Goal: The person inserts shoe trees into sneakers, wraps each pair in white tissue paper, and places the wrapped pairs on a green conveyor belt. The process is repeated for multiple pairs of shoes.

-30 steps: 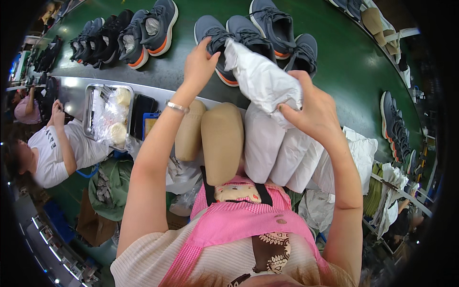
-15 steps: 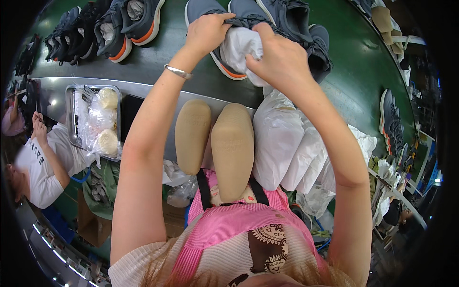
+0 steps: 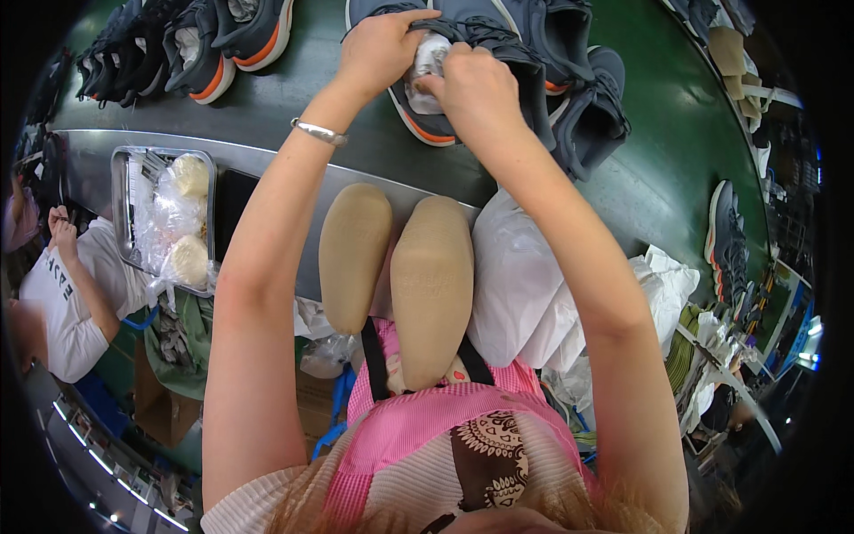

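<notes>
Just beyond the near edge of the green work surface sits a dark grey sneaker (image 3: 418,125) with a white and orange sole. My left hand (image 3: 378,55) grips its upper by the laces, thumb and fingers closed around the edge of the opening. A crumpled wad of white paper (image 3: 431,60) lies in the opening. My right hand (image 3: 480,92) is closed, its thumb and fingers pinching the paper at its right side. More grey sneakers (image 3: 594,116) stand close by on the right. Nearer me are two beige insole-shaped pieces (image 3: 433,276), and white paper sheets (image 3: 516,276) lie beside them.
A clear tray (image 3: 212,222) with plastic-wrapped round pale items stands at left. Behind it runs a row of sneakers (image 3: 200,53). A single sneaker (image 3: 727,236) lies at far right. Another person (image 3: 76,294) in a white shirt is at the left.
My right hand has moved left and slightly down, and the white paper has gone deeper into the sneaker, with less of it showing. My left hand stays at the opening.
</notes>
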Available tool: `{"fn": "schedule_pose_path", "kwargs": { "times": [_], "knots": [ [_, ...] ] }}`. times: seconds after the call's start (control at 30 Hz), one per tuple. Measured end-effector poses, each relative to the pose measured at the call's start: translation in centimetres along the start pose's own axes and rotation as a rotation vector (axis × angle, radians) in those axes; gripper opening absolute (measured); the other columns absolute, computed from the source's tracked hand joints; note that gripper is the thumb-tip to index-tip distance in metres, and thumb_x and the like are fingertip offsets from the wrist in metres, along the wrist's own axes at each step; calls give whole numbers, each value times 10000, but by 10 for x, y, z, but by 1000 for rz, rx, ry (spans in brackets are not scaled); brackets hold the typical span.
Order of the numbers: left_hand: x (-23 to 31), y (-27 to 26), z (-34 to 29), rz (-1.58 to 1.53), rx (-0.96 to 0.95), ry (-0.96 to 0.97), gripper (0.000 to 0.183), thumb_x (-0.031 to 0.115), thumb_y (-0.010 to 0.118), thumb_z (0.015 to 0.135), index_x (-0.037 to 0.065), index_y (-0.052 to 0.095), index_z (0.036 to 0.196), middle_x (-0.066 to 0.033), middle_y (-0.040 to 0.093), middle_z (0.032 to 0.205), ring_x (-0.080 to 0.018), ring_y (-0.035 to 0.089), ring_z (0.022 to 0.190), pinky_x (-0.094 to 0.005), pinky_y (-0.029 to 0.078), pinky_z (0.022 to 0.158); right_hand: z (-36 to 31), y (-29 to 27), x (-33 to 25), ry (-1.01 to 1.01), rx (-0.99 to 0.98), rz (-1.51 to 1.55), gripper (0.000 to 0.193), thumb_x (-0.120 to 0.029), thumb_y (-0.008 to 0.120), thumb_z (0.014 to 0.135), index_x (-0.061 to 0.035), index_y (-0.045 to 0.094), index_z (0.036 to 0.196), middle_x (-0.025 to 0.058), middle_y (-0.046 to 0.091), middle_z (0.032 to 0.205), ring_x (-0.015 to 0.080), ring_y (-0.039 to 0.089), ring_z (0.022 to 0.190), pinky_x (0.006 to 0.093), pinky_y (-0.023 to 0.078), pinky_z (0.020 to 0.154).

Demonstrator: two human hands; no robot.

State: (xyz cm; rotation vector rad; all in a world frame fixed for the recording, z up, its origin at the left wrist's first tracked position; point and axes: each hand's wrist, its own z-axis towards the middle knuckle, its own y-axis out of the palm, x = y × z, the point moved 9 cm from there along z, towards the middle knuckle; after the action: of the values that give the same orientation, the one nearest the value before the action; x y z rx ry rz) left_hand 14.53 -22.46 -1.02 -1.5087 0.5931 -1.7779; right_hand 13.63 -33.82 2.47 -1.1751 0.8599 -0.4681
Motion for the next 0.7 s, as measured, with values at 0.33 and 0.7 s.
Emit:
{"fn": "schedule_pose_path", "kwargs": {
  "times": [0.33, 0.7],
  "knots": [
    [15, -12, -3, 207, 49, 231, 414, 90, 531, 826, 192, 642, 1212, -110, 677, 959, -336, 640, 787, -404, 518, 688, 39, 76, 11, 20, 163, 62, 169, -84, 597, 763, 50, 672, 835, 258, 646, 852, 387, 674, 754, 417, 566, 646],
    [-71, 27, -56, -364, -158, -635, 997, 284, 743, 768, -3, 123, 1494, -240, 549, 1226, -270, 646, 961, -350, 563, 602, -20, -37, 115, 312, 111, -228, 447, -315, 700, 792, -27, 581, 1113, 136, 609, 1085, 304, 659, 912, 411, 530, 755]
  ]
}}
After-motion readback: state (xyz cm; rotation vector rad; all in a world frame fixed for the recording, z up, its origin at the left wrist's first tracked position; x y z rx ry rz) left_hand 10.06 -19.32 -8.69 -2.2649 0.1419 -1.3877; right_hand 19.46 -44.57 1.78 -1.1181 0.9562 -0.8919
